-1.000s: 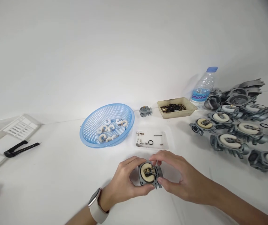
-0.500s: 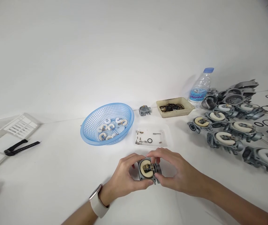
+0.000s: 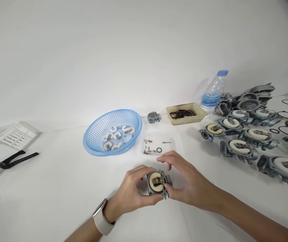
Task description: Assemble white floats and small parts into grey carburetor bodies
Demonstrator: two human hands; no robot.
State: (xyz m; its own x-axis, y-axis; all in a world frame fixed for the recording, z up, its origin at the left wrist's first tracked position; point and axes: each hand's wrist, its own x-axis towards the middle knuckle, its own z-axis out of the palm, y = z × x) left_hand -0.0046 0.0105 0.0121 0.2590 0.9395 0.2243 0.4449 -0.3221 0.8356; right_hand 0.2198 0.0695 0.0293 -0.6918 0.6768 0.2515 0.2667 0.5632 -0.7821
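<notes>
A grey metal carburetor body (image 3: 150, 188) with a cream horseshoe-shaped float (image 3: 154, 187) and brass jets in its middle lies before me, float side up. My left hand (image 3: 136, 188) grips it from the left, fingers on the far edge and thumb along the near edge. My right hand (image 3: 184, 178) is at its right side; the thumb touches the body, while the fingers are raised and spread above it. Just beyond is a clear shallow tray (image 3: 164, 148) with small brass and metal parts and a black O-ring (image 3: 159, 150).
A blue basket (image 3: 88, 148) of white floats stands to the left. Behind are a small carburetor (image 3: 154, 117), a box (image 3: 201, 116) of black rings and a water bottle (image 3: 213, 94). Several carburetors (image 3: 257, 134) fill the right. A black strap (image 3: 19, 159) lies far left, near another person's fingertip.
My right fingers have lifted off the carburetor and opened, while the thumb stays on it. My left hand keeps its hold. The view has shifted slightly.
</notes>
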